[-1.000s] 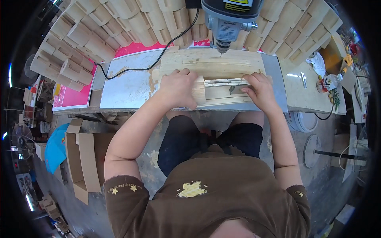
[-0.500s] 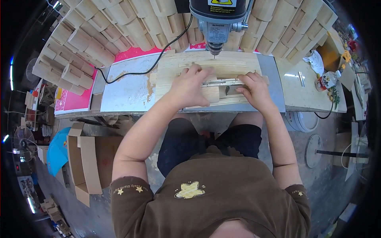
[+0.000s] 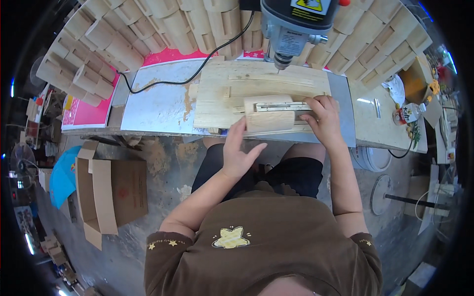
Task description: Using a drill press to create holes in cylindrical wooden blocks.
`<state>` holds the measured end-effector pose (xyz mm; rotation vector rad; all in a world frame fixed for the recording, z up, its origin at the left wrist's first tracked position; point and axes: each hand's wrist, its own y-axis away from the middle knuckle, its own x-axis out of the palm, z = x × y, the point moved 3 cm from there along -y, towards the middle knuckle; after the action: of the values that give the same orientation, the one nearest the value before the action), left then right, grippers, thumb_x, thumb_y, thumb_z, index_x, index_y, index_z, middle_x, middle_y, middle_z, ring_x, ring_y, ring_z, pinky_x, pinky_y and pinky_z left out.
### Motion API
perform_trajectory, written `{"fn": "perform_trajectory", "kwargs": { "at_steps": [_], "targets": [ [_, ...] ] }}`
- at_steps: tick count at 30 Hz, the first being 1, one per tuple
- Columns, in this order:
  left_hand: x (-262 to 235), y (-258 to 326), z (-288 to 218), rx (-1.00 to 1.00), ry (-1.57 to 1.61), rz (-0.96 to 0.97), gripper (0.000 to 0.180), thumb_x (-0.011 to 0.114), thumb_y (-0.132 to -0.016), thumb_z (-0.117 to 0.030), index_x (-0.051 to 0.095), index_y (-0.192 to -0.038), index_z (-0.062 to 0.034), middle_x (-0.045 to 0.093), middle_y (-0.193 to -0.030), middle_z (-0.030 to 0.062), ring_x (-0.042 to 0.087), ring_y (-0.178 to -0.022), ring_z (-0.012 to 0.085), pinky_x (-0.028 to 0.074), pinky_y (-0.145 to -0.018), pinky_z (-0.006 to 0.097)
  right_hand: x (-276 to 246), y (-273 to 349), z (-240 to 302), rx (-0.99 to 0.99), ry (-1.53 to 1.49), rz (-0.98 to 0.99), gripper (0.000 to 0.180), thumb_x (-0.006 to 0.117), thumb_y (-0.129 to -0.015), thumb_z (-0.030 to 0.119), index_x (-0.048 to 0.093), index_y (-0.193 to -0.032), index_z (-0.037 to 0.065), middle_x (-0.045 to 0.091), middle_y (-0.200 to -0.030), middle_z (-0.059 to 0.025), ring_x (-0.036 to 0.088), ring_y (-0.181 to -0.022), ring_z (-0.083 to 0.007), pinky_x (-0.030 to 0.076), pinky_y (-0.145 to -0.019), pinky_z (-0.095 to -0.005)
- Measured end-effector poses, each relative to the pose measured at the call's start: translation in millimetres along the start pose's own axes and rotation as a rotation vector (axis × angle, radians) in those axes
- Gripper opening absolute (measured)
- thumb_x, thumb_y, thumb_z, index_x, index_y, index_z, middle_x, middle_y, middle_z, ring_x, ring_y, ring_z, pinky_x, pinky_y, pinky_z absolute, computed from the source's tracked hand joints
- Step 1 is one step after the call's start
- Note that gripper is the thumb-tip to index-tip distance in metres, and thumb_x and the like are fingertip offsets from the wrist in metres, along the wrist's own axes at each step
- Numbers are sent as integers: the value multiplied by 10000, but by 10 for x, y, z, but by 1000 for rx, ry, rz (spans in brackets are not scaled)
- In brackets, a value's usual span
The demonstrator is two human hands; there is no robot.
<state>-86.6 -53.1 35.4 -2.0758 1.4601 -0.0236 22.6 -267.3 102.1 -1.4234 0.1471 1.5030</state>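
**Wooden block held under a drill press**

A rounded wooden block (image 3: 270, 121) is seen lying on a pale wooden board (image 3: 232, 93), near the board's front edge and just in front of the drill press (image 3: 296, 29), whose chuck hangs above the board's back part. A narrow metal strip with a slot is set along the top of the block.

The right hand (image 3: 323, 118) is laid on the right end of the block, with its fingers curled over the top and pressed against the strip; the grip is closed around that end. The left hand (image 3: 239, 153) is held open at the front left corner of the block, fingers spread and stretched, with the fingertips touching or just reaching the block's lower edge; whether they press on it cannot be told.

The board is carried by a grey workbench (image 3: 153, 106), over which a black cable (image 3: 168, 81) is run from the left toward the machine. Behind the bench, many curved wooden pieces (image 3: 123, 34) are stacked in rows. A pink sheet (image 3: 86, 111) is seen at the bench's left end, and a small can (image 3: 407, 114) stands at the right. On the floor to the left, an open cardboard box (image 3: 111, 192) is placed beside a blue object (image 3: 61, 175).
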Motion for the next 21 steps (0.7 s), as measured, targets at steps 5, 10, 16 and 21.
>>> {"fn": "perform_trajectory", "kwargs": {
  "at_steps": [5, 10, 16, 21],
  "targets": [
    [49, -138, 13, 128, -219, 59, 730, 779, -656, -239, 471, -1266, 16, 538, -1198, 170, 519, -1084, 328, 350, -963, 467, 18, -13, -111, 34, 11, 36, 431, 756, -625, 109, 610, -1029, 68, 567, -927, -104, 499, -888, -317, 414, -776, -406],
    [163, -496, 222, 78, -231, 98, 724, 769, -646, -291, 494, -1264, -35, 571, -1155, 110, 522, -1077, 281, 290, -970, 539, 103, -163, -321, 61, 55, -25, 426, 762, -617, 133, 624, -1015, 71, 578, -904, -109, 512, -878, -321, 430, -783, -403],
    [162, -901, 352, -6, -461, 192, 698, 790, -608, -316, 561, -1210, -48, 613, -1087, 125, 547, -1055, 278, 306, -968, 479, 278, -412, -440, 78, 70, -60, 427, 763, -640, 157, 627, -1037, 78, 588, -900, -103, 510, -882, -314, 430, -787, -405],
    [20, -978, 630, 20, -441, 142, 581, 795, -588, -278, 632, -1130, -148, 609, -942, 22, 508, -990, 252, 278, -949, 453, 391, -471, -289, 26, 47, -112, 434, 768, -630, 156, 631, -1035, 85, 589, -898, -102, 506, -871, -316, 431, -777, -406]
  ]
}}
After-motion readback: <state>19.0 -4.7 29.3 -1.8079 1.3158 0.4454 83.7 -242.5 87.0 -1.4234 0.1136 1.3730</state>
